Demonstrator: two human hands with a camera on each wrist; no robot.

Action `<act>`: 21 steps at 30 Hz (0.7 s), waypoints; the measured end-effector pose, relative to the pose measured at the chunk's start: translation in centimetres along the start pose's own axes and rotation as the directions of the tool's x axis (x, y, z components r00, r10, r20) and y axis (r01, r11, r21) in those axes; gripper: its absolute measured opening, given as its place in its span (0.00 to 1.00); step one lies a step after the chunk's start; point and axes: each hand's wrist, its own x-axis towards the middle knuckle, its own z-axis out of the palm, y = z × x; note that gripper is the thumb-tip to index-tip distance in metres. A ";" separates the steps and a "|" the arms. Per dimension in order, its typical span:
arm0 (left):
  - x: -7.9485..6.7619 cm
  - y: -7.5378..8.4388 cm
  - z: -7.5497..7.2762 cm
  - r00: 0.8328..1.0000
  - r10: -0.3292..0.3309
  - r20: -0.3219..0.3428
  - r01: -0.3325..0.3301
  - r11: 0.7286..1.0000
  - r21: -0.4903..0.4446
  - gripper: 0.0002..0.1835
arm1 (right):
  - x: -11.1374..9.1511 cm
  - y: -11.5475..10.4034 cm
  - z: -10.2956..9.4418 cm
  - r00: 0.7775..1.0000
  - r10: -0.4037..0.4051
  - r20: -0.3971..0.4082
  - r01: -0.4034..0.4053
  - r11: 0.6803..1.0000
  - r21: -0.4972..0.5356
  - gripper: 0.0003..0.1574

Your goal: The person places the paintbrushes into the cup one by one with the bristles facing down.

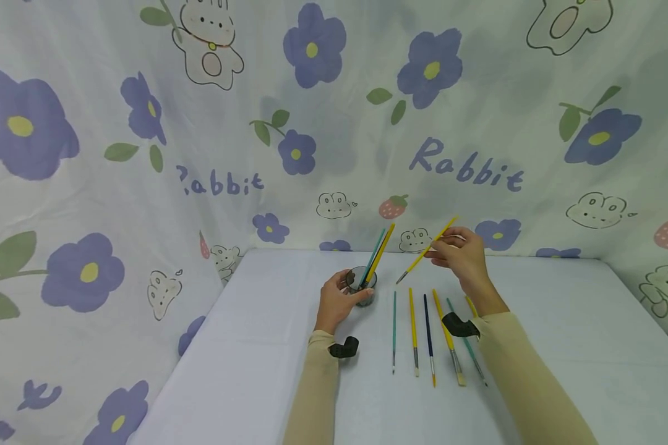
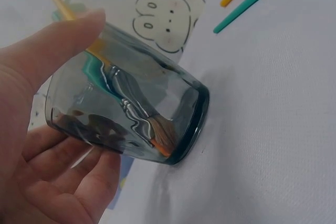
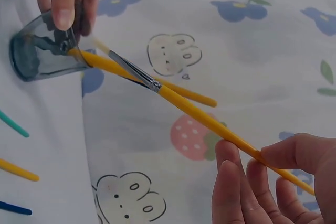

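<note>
A small smoky glass cup (image 1: 362, 285) stands on the white table (image 1: 562, 321), with a teal and a yellow paintbrush leaning in it. My left hand (image 1: 338, 300) grips the cup (image 2: 136, 114) around its side. My right hand (image 1: 461, 250) pinches a yellow paintbrush (image 1: 426, 250) above the table, its bristle end pointing down toward the cup. In the right wrist view that brush (image 3: 210, 121) runs from my fingertips (image 3: 231, 156) to the cup (image 3: 42, 51). Several more brushes (image 1: 430, 337) lie side by side in front of my right arm.
A flower-and-rabbit printed cloth (image 1: 145, 154) hangs behind and to the left of the table. The table's left edge (image 1: 200, 327) runs close to my left arm. Bare tabletop lies to the right of the brushes.
</note>
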 end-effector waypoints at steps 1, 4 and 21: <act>0.0 0.0 0.0 1.000 0.000 -0.001 0.000 1.000 -0.001 0.45 | 0.1 -0.1 0.3 1.000 -0.004 0.005 0.004 1.000 0.001 0.16; 0.0 -0.1 0.0 1.000 -0.002 0.001 0.002 1.000 0.001 0.44 | 0.4 -0.1 1.1 1.000 -0.006 0.011 0.006 1.000 -0.004 0.17; 0.0 -0.3 0.1 1.000 -0.018 0.002 0.018 1.000 0.014 0.45 | 1.3 0.7 5.3 0.994 -0.070 0.080 0.076 0.995 -0.071 0.19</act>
